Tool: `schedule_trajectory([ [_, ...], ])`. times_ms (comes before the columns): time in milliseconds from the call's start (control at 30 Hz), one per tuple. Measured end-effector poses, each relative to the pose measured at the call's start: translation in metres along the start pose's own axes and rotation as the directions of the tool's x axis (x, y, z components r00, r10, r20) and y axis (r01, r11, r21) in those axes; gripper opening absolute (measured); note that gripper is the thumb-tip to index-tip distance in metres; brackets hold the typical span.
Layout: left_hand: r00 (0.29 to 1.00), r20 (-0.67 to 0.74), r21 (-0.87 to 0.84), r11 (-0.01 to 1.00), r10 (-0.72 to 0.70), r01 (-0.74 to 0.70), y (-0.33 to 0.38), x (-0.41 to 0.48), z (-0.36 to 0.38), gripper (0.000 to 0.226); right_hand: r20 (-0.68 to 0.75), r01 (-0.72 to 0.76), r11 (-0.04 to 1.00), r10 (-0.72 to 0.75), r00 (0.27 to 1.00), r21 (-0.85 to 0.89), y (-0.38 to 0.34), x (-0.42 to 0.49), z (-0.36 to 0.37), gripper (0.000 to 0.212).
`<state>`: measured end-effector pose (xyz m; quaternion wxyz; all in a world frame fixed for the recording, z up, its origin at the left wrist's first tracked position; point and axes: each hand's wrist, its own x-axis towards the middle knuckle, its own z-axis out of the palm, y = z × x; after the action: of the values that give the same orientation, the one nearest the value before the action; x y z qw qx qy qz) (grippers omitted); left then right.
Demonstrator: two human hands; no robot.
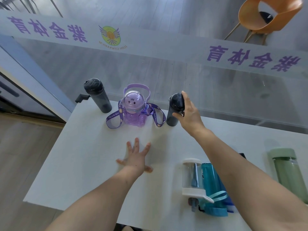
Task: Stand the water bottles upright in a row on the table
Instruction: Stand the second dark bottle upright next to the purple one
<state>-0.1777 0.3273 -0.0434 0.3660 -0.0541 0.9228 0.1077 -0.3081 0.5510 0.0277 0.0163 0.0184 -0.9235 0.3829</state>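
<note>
Three bottles stand upright along the far edge of the white table (80,164): a dark grey bottle (98,95) at the left, a purple bunny bottle (133,109) with a strap in the middle, and a second dark bottle (174,110) to the right. My right hand (188,112) grips that second dark bottle around its cap. My left hand (136,155) lies flat on the table, fingers spread, holding nothing. A clear bottle with white caps (191,177), a teal bottle (213,185) and a pale green bottle (288,170) lie on their sides near my right forearm.
A glass wall with purple lettering (216,80) rises right behind the table's far edge. An orange chair (266,17) stands beyond the glass. The table's left edge drops to a wooden floor (25,147).
</note>
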Motion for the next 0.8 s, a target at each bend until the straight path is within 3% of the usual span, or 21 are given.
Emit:
schedule_trajectory([
  [700, 1.000, 0.006, -0.012, 1.000, 0.013, -0.013, -0.002, 0.001, 0.001, 0.119, -0.004, -0.034, 0.997, 0.035, 0.999, 0.075, -0.006, -0.013, -0.014, 0.103],
  [800, 1.000, 0.004, -0.008, 1.000, 0.019, -0.019, -0.002, 0.002, 0.000, 0.119, -0.040, -0.014, 0.999, 0.016, 0.999, 0.035, -0.006, -0.029, -0.022, 0.095],
])
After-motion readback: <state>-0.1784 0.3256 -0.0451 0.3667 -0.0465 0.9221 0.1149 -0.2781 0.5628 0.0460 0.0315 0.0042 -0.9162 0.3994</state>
